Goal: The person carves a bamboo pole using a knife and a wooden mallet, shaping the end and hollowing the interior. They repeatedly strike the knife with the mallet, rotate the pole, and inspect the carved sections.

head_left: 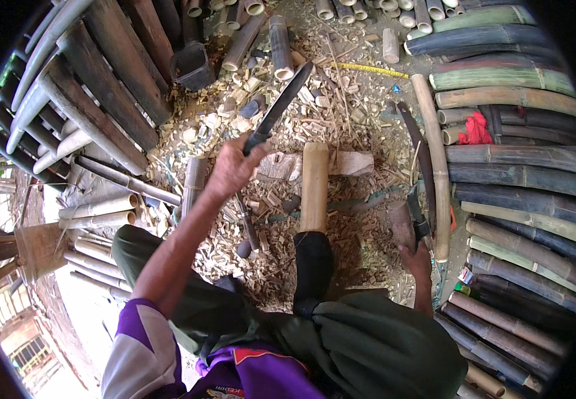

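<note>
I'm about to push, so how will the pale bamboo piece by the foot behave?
The pale bamboo piece looks rounded, so it may roll on the wooden block beneath. Its surface looks smooth, so perhaps slippery. Thick and straight, it should stay stiff.

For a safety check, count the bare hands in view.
2. The left hand, left of centre, grips a long knife. The right hand, at centre right, is by a rounded wooden piece; its grip is unclear. No other hand shows.
</note>
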Tool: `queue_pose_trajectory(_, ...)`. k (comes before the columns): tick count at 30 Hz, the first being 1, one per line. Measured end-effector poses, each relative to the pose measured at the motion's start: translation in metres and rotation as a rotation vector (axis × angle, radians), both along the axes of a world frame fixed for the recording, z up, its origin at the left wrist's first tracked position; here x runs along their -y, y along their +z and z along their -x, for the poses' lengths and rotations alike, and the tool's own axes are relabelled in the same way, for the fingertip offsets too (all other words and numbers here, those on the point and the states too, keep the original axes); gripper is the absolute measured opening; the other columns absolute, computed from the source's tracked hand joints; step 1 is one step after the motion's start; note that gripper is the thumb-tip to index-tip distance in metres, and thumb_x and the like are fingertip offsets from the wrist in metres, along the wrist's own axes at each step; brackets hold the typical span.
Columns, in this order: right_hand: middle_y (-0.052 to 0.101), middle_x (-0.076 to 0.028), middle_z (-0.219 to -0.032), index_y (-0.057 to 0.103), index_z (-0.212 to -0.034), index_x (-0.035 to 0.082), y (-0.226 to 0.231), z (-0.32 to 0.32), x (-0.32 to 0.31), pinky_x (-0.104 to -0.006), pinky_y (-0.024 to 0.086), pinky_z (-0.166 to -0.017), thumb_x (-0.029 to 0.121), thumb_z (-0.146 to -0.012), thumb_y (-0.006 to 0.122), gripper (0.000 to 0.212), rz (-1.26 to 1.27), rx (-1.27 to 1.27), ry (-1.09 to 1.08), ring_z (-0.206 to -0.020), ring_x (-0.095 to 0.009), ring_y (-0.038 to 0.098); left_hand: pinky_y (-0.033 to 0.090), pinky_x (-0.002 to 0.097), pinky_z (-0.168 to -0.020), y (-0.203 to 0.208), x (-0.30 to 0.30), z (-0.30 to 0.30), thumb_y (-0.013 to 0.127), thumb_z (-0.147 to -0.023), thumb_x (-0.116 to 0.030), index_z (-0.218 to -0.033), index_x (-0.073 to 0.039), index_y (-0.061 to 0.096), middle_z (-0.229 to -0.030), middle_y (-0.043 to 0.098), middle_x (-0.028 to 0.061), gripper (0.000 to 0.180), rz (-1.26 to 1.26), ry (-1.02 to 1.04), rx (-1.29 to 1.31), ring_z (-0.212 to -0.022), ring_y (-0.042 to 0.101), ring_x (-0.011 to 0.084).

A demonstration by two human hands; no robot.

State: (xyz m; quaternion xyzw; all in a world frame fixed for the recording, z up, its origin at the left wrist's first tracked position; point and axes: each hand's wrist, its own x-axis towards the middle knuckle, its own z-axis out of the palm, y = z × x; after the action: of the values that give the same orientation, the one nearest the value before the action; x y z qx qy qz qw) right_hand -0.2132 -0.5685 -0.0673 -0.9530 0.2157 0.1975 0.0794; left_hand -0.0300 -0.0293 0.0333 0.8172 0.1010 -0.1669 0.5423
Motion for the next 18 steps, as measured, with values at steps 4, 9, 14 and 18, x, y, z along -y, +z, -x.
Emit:
queue_pose_trajectory(4,0.065,-0.031,-0.125,0.047,-0.142,-0.004,-0.007,0.009,-0.005,-0.0465,0.049,-0.102,0.027,-0.077,0.083,0.081,-0.257,0.033,0.098,-0.120,-0.045,0.062,0.051,0.0376,-0.067,-0.014,-0.035,-0.033,0.072,-0.095,-0.027,-0.108,-0.004,0.075,-0.078,0.071,0.0072,0.027,-0.233,-0.343,0.211,-0.070,0.065,0.0190)
queue_pose_trajectory(9,0.066,-0.027,-0.120,0.048,-0.137,-0.005,-0.008,0.013,0.001,-0.0447,0.053,-0.094,0.020,-0.076,0.081,0.073,-0.364,0.076,0.016,-0.109,-0.041,0.066,0.052,0.0409,-0.067,-0.030,-0.043,-0.061,0.073,-0.093,-0.036,-0.105,-0.006,0.078,-0.076,0.071,0.0095,0.032,-0.383,-0.625,0.281,-0.067,0.066,0.0244)
queue_pose_trajectory(14,0.066,-0.017,-0.109,0.049,-0.134,-0.002,0.036,0.006,-0.045,-0.0389,0.056,-0.081,0.016,-0.078,0.077,0.065,-0.937,0.231,-0.352,-0.094,-0.030,0.069,0.052,0.0452,-0.067,-0.032,-0.025,-0.082,0.061,-0.096,-0.064,-0.091,-0.005,0.079,-0.071,0.068,0.0133,0.062,-0.531,-0.729,-0.003,-0.067,0.066,0.0273)
queue_pose_trajectory(18,0.062,-0.013,-0.100,0.048,-0.131,0.001,0.099,-0.036,-0.102,-0.0390,0.059,-0.066,0.017,-0.078,0.074,0.061,-1.180,0.166,-0.561,-0.078,-0.024,0.067,0.047,0.0442,-0.055,-0.045,-0.025,-0.084,0.060,-0.097,-0.064,-0.089,-0.003,0.080,-0.056,0.060,0.0109,0.065,-0.541,-0.762,0.117,-0.051,0.058,0.0230)
